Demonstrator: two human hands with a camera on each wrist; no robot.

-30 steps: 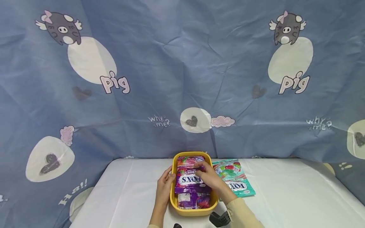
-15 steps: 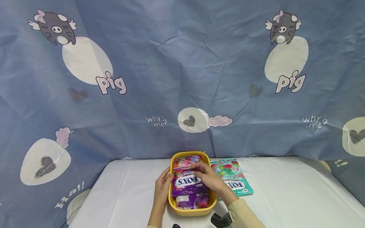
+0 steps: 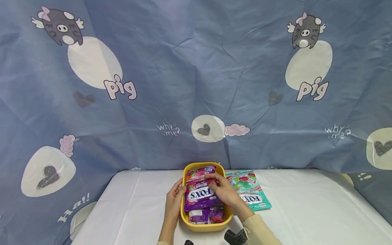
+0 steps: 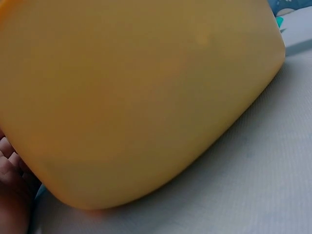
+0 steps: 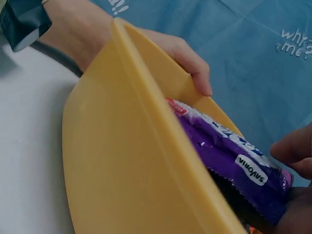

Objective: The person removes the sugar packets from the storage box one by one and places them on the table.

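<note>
A yellow plastic bin point(image 3: 211, 228) stands on the white-covered table with candy bags inside. My left hand point(image 3: 174, 200) grips its left wall, thumb hooked over the rim, as the right wrist view also shows. On top lies a purple FOX'S Berries candy bag point(image 3: 196, 203), slightly tilted. My right hand point(image 3: 226, 192) reaches over the right wall and holds this bag by its right edge, fingers on its upper side. In the right wrist view, fingers point(image 5: 295, 148) and the bag's edge meet at far right. Another purple bag point(image 3: 203, 216) lies at the near end, partly covered.
A mint-green FOX'S candy bag point(image 3: 257, 197) lies flat on the table point(image 3: 306, 211) right of the bin, partly behind my right forearm. A blue cloth point(image 3: 171, 85) with pig prints hangs behind the table. Black wrist devices point(image 3: 235, 237) show at the bottom.
The purple Berries bag has shifted slightly left within the bin and tilted, with my right hand still on it. My left hand keeps its place on the bin. The head view has shifted a little.
</note>
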